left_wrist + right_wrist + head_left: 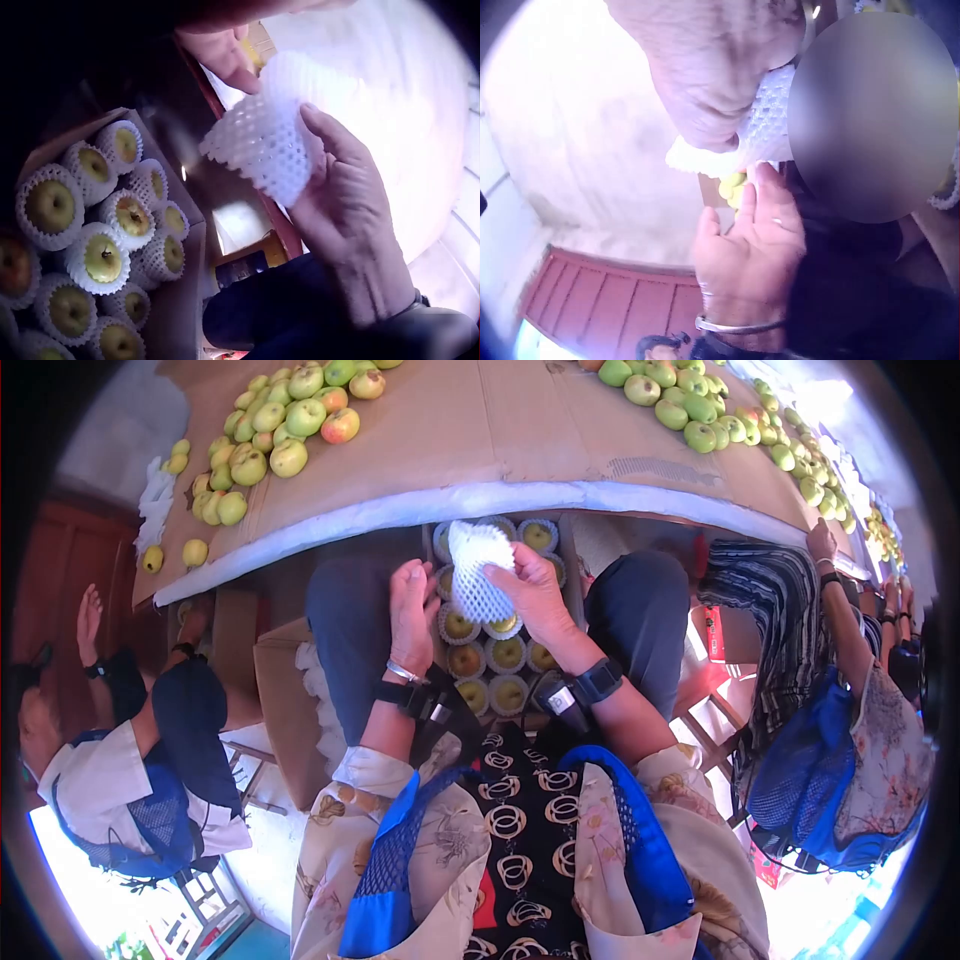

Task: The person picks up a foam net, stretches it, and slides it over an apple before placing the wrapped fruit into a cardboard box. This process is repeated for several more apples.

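A white foam net sleeve (478, 580) hangs flattened from my right hand (540, 598), pinched between thumb and fingers; no fruit shows inside it. My left hand (410, 615) is just to its left, palm turned inward and fingers loosely extended. In the right wrist view the left hand (751, 240) has its fingertips right by the sleeve's lower edge. Below both hands stands a cardboard box (196, 262) packed with yellow-green apples (103, 256), each in its own foam net.
A cardboard-covered table (440, 450) with a white padded edge spans the front. Loose apples lie in piles at its left (290, 415) and right (690, 405). Another person's arm (840, 590) is at the right, and a second person (120, 760) sits at the left.
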